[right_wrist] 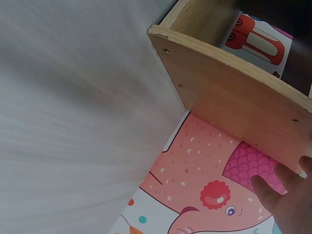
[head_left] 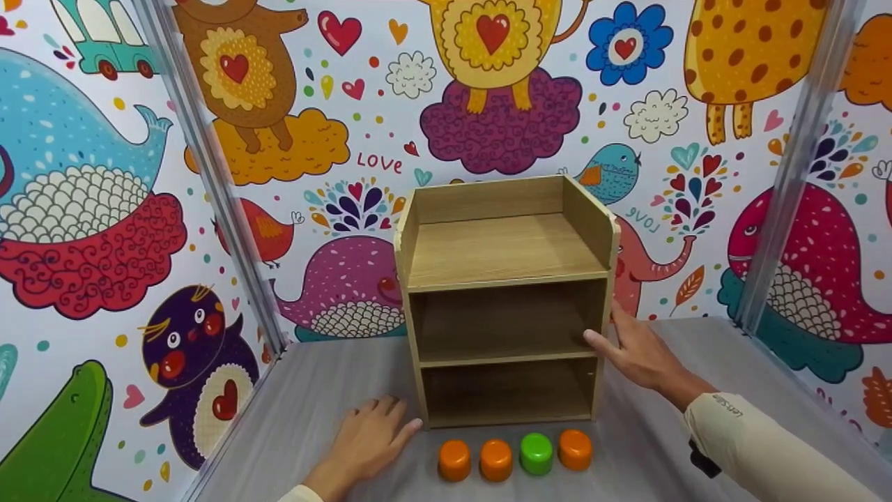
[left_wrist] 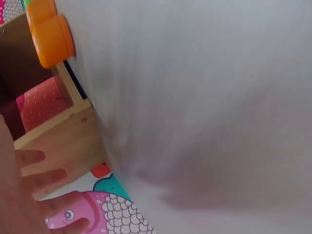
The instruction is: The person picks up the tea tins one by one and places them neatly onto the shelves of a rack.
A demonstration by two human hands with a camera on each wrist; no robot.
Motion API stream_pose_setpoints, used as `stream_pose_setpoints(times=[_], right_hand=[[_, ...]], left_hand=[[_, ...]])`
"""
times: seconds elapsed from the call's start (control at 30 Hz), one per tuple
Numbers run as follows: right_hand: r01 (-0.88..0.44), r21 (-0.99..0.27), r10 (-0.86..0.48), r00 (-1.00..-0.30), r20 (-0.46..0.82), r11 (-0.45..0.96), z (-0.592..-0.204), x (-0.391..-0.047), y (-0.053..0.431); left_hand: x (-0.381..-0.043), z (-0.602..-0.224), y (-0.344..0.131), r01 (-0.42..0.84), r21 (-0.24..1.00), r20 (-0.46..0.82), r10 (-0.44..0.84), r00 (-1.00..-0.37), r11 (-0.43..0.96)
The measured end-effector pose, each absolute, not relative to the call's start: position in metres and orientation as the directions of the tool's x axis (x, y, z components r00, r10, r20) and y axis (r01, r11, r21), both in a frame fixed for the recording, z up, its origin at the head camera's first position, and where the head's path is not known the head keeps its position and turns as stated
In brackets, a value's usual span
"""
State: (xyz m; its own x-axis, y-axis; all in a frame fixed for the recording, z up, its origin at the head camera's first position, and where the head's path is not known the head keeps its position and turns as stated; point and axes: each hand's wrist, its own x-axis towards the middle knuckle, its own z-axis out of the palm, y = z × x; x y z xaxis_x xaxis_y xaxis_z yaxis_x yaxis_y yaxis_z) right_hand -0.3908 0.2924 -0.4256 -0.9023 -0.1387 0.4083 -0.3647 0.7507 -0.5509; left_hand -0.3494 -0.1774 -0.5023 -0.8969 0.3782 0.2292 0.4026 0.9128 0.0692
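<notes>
Left grip [head_left: 368, 436]: released, beside shelf unit's lower left corner. Right grip [head_left: 637, 354]: released, thumb near right front edge; contact unclear. Shelf unit [head_left: 509, 254]: between both, upright on counter [head_left: 320, 376]; best handled with even side pressure. Wood-grained, boxy, three-tiered. Foreground: glossy rounded cylinders, three orange [head_left: 454, 460], one green [head_left: 536, 454].
</notes>
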Motion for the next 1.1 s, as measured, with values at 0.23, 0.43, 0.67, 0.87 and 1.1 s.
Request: stream_pose_setpoints(times=[0.23, 0.43, 0.67, 0.87, 1.1], right_hand=[[-0.353, -0.569, -0.125, -0.908, 0.401, 0.743, -0.43, -0.392, 0.288], [-0.342, -0.616, -0.11, -0.917, 0.383, 0.709, -0.432, -0.395, 0.286], [-0.338, -0.652, -0.09, -0.92, 0.382, 0.679, -0.436, -0.398, 0.281], [-0.356, -0.682, -0.06, -0.907, 0.418, 0.638, -0.441, -0.402, 0.275], [-0.352, -0.713, -0.025, -0.905, 0.425, 0.607, -0.446, -0.405, 0.271]], left_hand=[[-0.342, -0.506, -0.164, 0.445, 0.032, 0.217, 0.429, -0.877, 0.895], [-0.339, -0.51, -0.153, 0.488, 0.003, 0.271, 0.469, -0.841, 0.873], [-0.336, -0.513, -0.135, 0.519, 0.012, 0.219, 0.504, -0.835, 0.855], [-0.332, -0.515, -0.122, 0.549, 0.0, 0.219, 0.536, -0.815, 0.836], [-0.332, -0.52, -0.11, 0.541, -0.011, 0.15, 0.536, -0.831, 0.841]])
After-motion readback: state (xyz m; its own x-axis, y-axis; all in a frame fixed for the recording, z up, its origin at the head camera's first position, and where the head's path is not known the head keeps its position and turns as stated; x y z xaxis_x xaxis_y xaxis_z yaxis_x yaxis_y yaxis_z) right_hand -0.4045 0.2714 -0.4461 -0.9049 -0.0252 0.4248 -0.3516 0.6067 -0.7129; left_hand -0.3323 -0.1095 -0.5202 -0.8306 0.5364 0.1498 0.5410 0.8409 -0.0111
